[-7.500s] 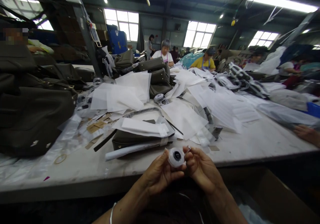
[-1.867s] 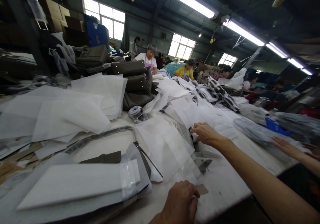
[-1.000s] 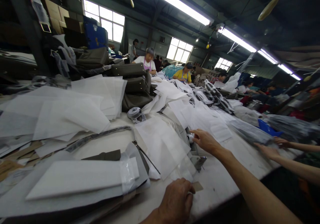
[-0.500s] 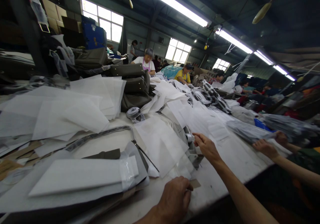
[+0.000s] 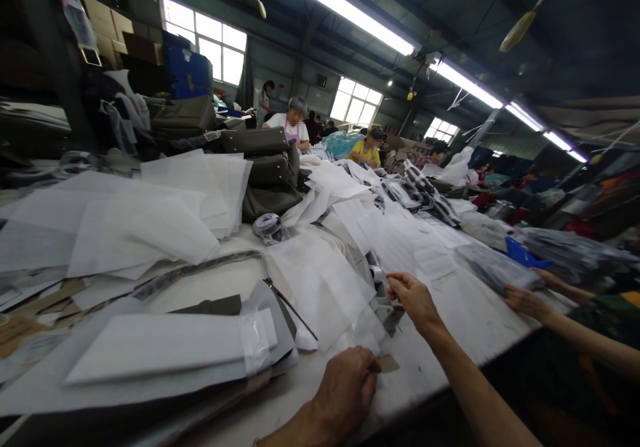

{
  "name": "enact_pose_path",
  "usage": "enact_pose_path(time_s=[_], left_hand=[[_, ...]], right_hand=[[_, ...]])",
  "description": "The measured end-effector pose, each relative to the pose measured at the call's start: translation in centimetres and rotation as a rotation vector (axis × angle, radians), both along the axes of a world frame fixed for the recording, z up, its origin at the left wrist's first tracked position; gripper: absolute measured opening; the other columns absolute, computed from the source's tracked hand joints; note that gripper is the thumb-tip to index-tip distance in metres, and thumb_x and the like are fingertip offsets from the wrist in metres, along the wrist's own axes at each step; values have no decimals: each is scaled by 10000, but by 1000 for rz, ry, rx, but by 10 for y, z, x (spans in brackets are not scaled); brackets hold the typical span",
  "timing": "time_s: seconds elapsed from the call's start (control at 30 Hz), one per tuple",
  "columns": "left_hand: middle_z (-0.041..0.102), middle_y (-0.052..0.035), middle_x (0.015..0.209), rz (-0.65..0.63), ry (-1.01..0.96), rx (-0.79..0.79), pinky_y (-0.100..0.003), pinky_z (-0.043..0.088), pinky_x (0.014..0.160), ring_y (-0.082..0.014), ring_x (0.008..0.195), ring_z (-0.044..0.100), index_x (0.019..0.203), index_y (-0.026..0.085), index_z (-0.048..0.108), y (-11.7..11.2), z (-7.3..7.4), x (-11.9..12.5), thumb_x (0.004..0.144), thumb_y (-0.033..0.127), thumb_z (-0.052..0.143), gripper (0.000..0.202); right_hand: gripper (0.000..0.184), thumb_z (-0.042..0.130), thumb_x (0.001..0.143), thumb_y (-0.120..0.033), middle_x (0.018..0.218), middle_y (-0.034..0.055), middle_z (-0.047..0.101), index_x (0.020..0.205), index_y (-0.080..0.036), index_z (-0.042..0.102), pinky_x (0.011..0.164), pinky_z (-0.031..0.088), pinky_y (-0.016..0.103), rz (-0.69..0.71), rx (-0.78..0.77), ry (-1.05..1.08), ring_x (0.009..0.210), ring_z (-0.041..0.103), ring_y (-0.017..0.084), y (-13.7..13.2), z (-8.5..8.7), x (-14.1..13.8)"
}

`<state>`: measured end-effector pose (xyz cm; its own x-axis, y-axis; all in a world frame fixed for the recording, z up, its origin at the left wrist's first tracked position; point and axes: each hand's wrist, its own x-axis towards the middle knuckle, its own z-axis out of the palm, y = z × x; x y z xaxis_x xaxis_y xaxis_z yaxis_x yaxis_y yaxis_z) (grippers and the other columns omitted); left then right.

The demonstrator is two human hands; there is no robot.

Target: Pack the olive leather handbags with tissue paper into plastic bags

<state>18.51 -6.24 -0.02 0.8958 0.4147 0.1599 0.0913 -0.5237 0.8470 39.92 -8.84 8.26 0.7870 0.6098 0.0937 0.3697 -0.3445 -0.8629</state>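
Observation:
My left hand [image 5: 347, 387] rests low on the table, fingers curled; whatever may be in them is hidden. Beside its fingertips lies a small grey-brown scrap [image 5: 388, 364]. My right hand [image 5: 415, 302] has thumb and forefinger pinched together at the edge of a grey tape dispenser [image 5: 387, 312], partly covered by white sheets; anything between the fingertips is too small to make out. To the left of my left hand, a white foam wrap [image 5: 170, 350], bound with clear tape [image 5: 256, 344], lies on a dark olive piece with a black zip strip [image 5: 295, 310].
Thin white foam sheets [image 5: 320, 284] spread over the table [image 5: 230, 277]. A wrapped strap roll [image 5: 270, 227] and stacked olive bags [image 5: 265, 167] stand behind. At right, a co-worker's hands [image 5: 530, 300] handle a clear plastic bag [image 5: 495, 267] near the table edge.
My left hand has drawn slightly left and up, and my right hand stays at the dispenser with little movement. The co-worker's hands have shifted on the plastic bag.

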Motion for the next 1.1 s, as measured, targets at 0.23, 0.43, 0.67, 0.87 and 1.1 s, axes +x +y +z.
enact_pose_path(time_s=[0.23, 0.43, 0.67, 0.87, 1.1], left_hand=[[709, -55, 1009, -3, 26, 3, -298, 476, 881, -212, 959, 648, 999, 189, 670, -1, 3, 0, 797, 85, 514, 275], [712, -60, 1008, -12, 9, -8, -310, 480, 876, -222, 955, 651, 996, 184, 675, -2, 6, -2, 798, 97, 528, 262], [718, -57, 997, 11, -1, -34, -300, 484, 861, -215, 942, 659, 1005, 181, 680, 0, 9, -1, 808, 93, 528, 264], [719, -63, 1012, 20, -15, -38, -307, 485, 881, -216, 958, 657, 1001, 180, 685, 1, 10, -1, 805, 88, 534, 264], [708, -65, 1078, 24, -143, -220, -310, 492, 866, -201, 941, 648, 1138, 193, 651, -8, 11, -1, 835, 213, 590, 310]], right_hand=[[387, 665, 668, -481, 579, -23, 618, 886, -161, 668, 563, 453, 287, -82, 151, 70, 549, 562, 152, -34, 5, -22], [402, 754, 640, -473, 571, -26, 615, 880, -158, 683, 559, 438, 286, -190, 277, 172, 560, 565, 159, -68, -23, -38], [300, 759, 644, -417, 573, -54, 612, 803, -198, 627, 573, 441, 268, -289, 332, 163, 554, 551, 138, -60, -63, -39], [290, 757, 598, -415, 547, -49, 590, 746, -210, 615, 519, 444, 279, -420, 343, 220, 523, 539, 152, -71, -83, -41], [318, 806, 672, -445, 681, -30, 594, 833, -205, 673, 586, 493, 247, -145, 456, 545, 631, 551, 125, -99, -54, -85]])
